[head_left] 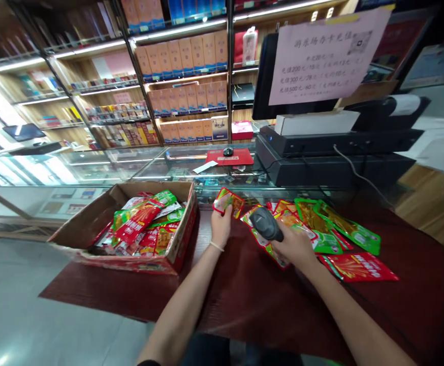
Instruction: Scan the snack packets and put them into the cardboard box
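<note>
My left hand (221, 223) is closed on a small red-edged snack packet (229, 201), held up above the table between the carton and the loose packets. In my right hand (296, 245) is a dark handheld barcode scanner (265, 223), its head pointing left toward the held packet. Under and behind the scanner lies a pile of snack packets (317, 223), red and green. A flat red packet (361, 267) lies just right of my right wrist. On the left stands an open cardboard carton (130, 260) with many red and green packets (141, 218) inside.
Behind the dark red table (237, 305) runs a glass counter (146, 170). A monitor (264, 76) with a taped paper sign (321, 61), a black cash drawer (336, 170) and a receipt printer (382, 114) stand at back right. A mouse (228, 152) rests on a red mat.
</note>
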Motion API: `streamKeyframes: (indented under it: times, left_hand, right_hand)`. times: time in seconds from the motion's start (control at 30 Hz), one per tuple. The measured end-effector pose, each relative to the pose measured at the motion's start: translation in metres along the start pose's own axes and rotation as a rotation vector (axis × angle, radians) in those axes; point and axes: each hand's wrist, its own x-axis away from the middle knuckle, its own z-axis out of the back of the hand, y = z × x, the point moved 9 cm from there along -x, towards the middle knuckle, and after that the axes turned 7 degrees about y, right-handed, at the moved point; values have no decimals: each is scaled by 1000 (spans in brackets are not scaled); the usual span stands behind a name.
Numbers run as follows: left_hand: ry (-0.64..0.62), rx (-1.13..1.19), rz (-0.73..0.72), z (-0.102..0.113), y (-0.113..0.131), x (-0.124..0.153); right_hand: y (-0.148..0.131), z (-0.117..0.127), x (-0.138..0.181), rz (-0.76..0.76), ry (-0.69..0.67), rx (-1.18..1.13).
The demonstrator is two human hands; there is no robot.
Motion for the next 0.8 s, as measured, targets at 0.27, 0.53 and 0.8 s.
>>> streamKeyframes:
  times: [0.27, 0.53, 0.8]
  left_hand:
    - [144, -774, -596, 93, 185, 7]
    - [130, -1231, -588, 194, 163, -17]
    - [8, -1007, -561, 161, 158, -6]
  right_hand:
    - [-22, 31, -14, -16, 144, -71]
    - [-74, 27, -25, 8, 89, -127]
    - [-78, 35, -26, -6, 72, -65]
